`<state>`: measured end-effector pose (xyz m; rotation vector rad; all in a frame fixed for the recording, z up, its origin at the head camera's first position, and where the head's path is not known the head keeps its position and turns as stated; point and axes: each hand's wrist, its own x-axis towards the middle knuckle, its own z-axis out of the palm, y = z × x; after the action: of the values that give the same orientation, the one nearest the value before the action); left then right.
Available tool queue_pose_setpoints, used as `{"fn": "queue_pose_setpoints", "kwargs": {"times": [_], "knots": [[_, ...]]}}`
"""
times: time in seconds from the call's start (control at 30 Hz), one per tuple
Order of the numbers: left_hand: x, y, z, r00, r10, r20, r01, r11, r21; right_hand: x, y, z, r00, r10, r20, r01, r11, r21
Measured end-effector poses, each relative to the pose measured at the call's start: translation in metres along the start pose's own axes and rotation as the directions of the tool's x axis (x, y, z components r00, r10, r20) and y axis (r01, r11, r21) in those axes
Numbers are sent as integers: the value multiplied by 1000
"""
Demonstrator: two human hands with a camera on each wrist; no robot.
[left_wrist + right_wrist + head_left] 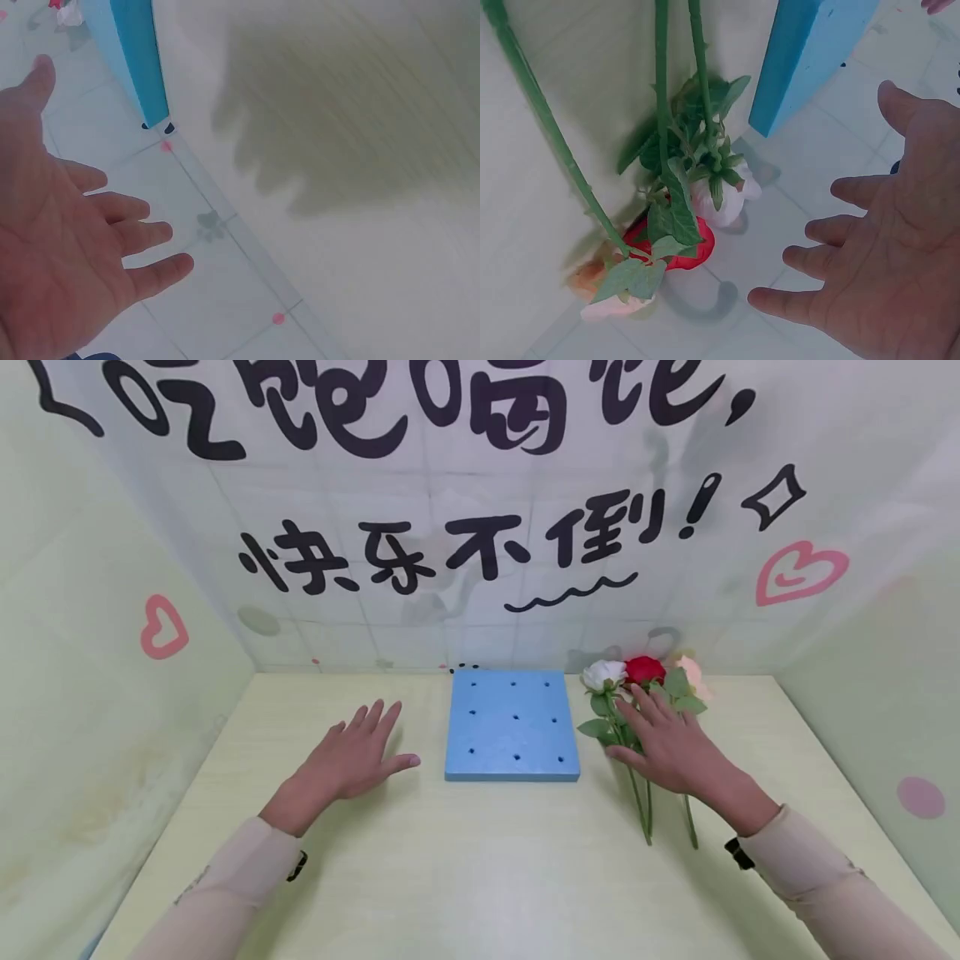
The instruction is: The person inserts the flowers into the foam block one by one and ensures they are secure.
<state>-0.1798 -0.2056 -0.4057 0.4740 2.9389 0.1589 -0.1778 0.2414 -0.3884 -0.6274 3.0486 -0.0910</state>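
Note:
A square blue board (493, 735) dotted with several small holes lies flat towards the back of the table. Left of it, my left hand (351, 762) hovers over the tabletop with fingers straight and thumb spread, holding nothing. On the board's right are three artificial roses, a white rose (603, 674), a red rose (644, 669) and a pale pink rose (690, 673), their green stems pointing towards me. Above these stems my right hand (670, 748) is stretched out flat, hiding part of them. In the right wrist view its palm (900, 247) is apart from the flowers.
The pale wooden table (480, 868) is enclosed by a printed cloth backdrop (450, 635) with black lettering behind it, and cloth side walls at left (97, 718) and right (877, 693). The roses' heads lie close to the backdrop.

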Motion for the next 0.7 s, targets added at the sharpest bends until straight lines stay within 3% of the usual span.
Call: {"fn": "queue_pose_setpoints", "kwargs": {"times": [0.3, 0.47, 0.6, 0.7], "knots": [[8, 0, -4, 999, 21, -33, -21, 1000, -8, 17, 5, -12, 997, 36, 61, -38, 999, 26], [14, 1, -5, 998, -3, -58, 2, 1000, -17, 29, 15, -13, 995, 23, 97, -36, 991, 132], [22, 4, -6, 998, -37, -58, 31, 995, -98, 40, 25, -11, 991, 28, 133, -62, 962, 266], [29, 4, -5, 997, -70, -43, 59, 974, -219, 46, 28, -10, 992, 22, 127, -66, 934, 352]]}}
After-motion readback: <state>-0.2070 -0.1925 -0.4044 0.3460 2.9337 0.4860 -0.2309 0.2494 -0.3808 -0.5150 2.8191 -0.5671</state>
